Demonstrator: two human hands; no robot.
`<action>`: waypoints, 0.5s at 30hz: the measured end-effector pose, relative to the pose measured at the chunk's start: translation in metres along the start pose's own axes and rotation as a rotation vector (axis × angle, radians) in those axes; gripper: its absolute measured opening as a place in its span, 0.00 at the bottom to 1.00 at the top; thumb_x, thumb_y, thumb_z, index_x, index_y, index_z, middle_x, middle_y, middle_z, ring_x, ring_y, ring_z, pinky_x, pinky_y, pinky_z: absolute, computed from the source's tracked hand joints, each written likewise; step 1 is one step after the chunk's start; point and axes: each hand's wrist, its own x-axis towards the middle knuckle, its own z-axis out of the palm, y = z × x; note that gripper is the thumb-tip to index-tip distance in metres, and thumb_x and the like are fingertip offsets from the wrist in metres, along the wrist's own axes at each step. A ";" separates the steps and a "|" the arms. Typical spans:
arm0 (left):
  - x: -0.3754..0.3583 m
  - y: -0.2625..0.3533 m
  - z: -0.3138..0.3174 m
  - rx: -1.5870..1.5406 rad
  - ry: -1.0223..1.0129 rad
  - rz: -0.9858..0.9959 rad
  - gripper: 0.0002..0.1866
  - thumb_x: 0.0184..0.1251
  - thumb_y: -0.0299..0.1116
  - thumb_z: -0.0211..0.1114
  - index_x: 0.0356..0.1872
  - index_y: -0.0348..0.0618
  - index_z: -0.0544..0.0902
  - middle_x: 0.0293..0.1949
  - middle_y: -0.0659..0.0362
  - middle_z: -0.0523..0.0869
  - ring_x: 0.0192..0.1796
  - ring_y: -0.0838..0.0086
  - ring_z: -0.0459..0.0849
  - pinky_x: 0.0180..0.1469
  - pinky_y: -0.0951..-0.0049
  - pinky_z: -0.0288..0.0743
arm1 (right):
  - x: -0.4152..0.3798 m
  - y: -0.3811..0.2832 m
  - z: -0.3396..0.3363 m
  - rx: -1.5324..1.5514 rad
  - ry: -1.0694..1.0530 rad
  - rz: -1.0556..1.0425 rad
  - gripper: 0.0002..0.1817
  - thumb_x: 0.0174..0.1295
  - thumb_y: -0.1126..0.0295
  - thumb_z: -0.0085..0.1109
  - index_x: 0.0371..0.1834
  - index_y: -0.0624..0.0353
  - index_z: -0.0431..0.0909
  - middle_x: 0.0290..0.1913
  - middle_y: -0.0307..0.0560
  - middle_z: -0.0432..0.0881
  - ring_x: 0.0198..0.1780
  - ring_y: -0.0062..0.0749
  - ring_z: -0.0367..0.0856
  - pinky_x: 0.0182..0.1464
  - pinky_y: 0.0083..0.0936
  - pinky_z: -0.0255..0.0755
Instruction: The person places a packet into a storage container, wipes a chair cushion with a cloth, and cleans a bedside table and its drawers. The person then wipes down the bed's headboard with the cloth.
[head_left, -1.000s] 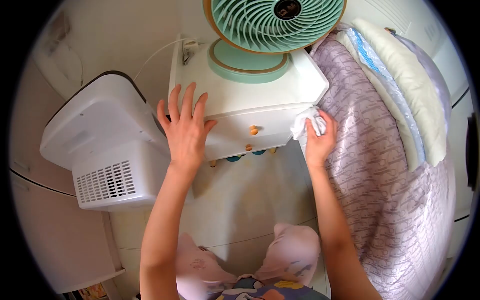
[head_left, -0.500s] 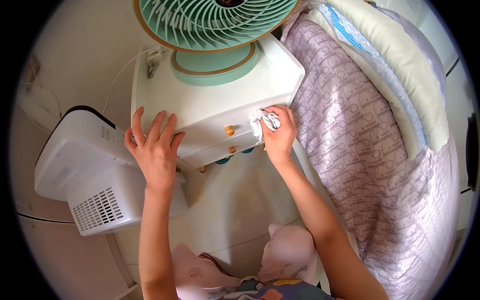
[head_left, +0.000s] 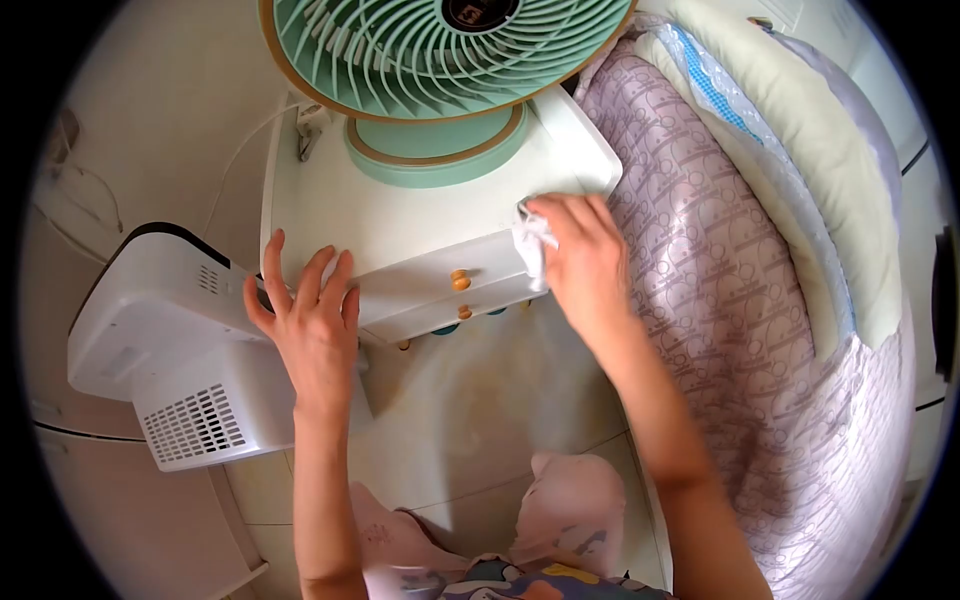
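A crumpled white cloth (head_left: 534, 250) is gripped in my right hand (head_left: 588, 262), at the right end of the front top edge of a white nightstand (head_left: 420, 222). My fingers cover part of the cloth. My left hand (head_left: 312, 318) rests at the left front corner of the nightstand, fingers spread and holding nothing. Two drawers with round wooden knobs face me; the upper knob (head_left: 460, 280) lies between my hands. On the nightstand's top stands a green fan (head_left: 440, 150) with a gold-coloured rim.
A white appliance with vent slots (head_left: 195, 420) stands left of the nightstand. To the right lies a bed with a shiny purple patterned cover (head_left: 690, 250) and folded bedding (head_left: 830, 160). A thin white cable (head_left: 240, 150) runs from a plug behind the nightstand's left side.
My right hand has moved with the cloth from the upper drawer's front up to the top edge, slightly rightward. My left hand stays at the corner. The view has shifted a little.
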 end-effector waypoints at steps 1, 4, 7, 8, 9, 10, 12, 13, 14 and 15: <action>-0.003 0.004 -0.004 0.001 -0.019 -0.027 0.19 0.49 0.25 0.73 0.46 0.50 0.85 0.56 0.67 0.80 0.70 0.57 0.63 0.69 0.47 0.52 | 0.009 0.002 -0.001 -0.076 -0.069 0.030 0.16 0.44 0.84 0.61 0.39 0.62 0.80 0.42 0.49 0.80 0.46 0.45 0.78 0.47 0.36 0.76; -0.024 0.019 -0.013 -0.130 0.000 -0.119 0.18 0.50 0.21 0.71 0.44 0.49 0.86 0.61 0.64 0.77 0.70 0.55 0.63 0.71 0.47 0.51 | 0.047 0.018 0.010 -0.332 -0.217 -0.007 0.10 0.51 0.79 0.59 0.38 0.62 0.80 0.39 0.55 0.80 0.42 0.49 0.81 0.43 0.39 0.76; -0.034 0.025 -0.022 -0.239 -0.033 -0.176 0.18 0.49 0.20 0.70 0.44 0.49 0.86 0.64 0.61 0.73 0.70 0.55 0.64 0.71 0.48 0.51 | 0.082 0.039 0.039 -0.514 -0.107 -0.065 0.06 0.53 0.78 0.57 0.34 0.63 0.77 0.38 0.51 0.80 0.43 0.44 0.82 0.41 0.35 0.80; -0.033 0.023 -0.023 -0.255 -0.027 -0.176 0.19 0.49 0.18 0.70 0.44 0.47 0.85 0.66 0.58 0.71 0.70 0.54 0.64 0.70 0.50 0.53 | 0.085 0.043 0.047 -0.531 -0.092 -0.092 0.06 0.53 0.78 0.57 0.35 0.63 0.77 0.38 0.51 0.80 0.43 0.43 0.82 0.41 0.34 0.80; -0.032 0.021 -0.024 -0.297 -0.015 -0.201 0.19 0.48 0.18 0.69 0.44 0.46 0.85 0.66 0.57 0.71 0.69 0.54 0.64 0.70 0.51 0.55 | 0.086 0.048 0.053 -0.551 -0.077 -0.118 0.06 0.53 0.78 0.57 0.35 0.62 0.78 0.38 0.50 0.80 0.42 0.42 0.82 0.41 0.33 0.80; -0.032 0.018 -0.024 -0.341 -0.005 -0.221 0.19 0.48 0.17 0.69 0.43 0.46 0.85 0.66 0.56 0.71 0.69 0.54 0.65 0.69 0.51 0.56 | 0.087 0.050 0.056 -0.572 -0.062 -0.140 0.06 0.53 0.78 0.57 0.35 0.62 0.78 0.38 0.50 0.80 0.42 0.41 0.83 0.40 0.32 0.80; -0.033 0.014 -0.024 -0.403 -0.006 -0.241 0.19 0.47 0.16 0.69 0.43 0.45 0.85 0.66 0.55 0.71 0.69 0.54 0.65 0.69 0.53 0.59 | 0.082 0.038 0.045 -0.643 -0.207 -0.089 0.07 0.53 0.77 0.57 0.36 0.62 0.78 0.38 0.50 0.80 0.42 0.41 0.83 0.40 0.31 0.80; -0.034 0.012 -0.025 -0.418 -0.013 -0.244 0.19 0.47 0.16 0.69 0.43 0.44 0.85 0.66 0.54 0.71 0.68 0.54 0.66 0.68 0.54 0.60 | 0.078 0.031 0.039 -0.680 -0.276 -0.063 0.07 0.53 0.77 0.57 0.37 0.61 0.78 0.38 0.50 0.80 0.42 0.41 0.83 0.40 0.31 0.80; -0.034 0.010 -0.025 -0.433 -0.018 -0.247 0.19 0.47 0.16 0.69 0.43 0.44 0.84 0.66 0.54 0.71 0.68 0.54 0.66 0.68 0.55 0.61 | 0.072 0.029 0.033 -0.681 -0.296 -0.099 0.07 0.54 0.78 0.57 0.36 0.62 0.78 0.38 0.51 0.81 0.43 0.42 0.83 0.41 0.33 0.80; -0.035 0.009 -0.026 -0.457 -0.019 -0.243 0.19 0.47 0.15 0.69 0.43 0.43 0.84 0.66 0.54 0.71 0.68 0.53 0.66 0.67 0.55 0.61 | 0.067 0.025 0.023 -0.665 -0.375 -0.079 0.07 0.54 0.78 0.57 0.37 0.62 0.78 0.38 0.52 0.80 0.43 0.43 0.83 0.41 0.34 0.80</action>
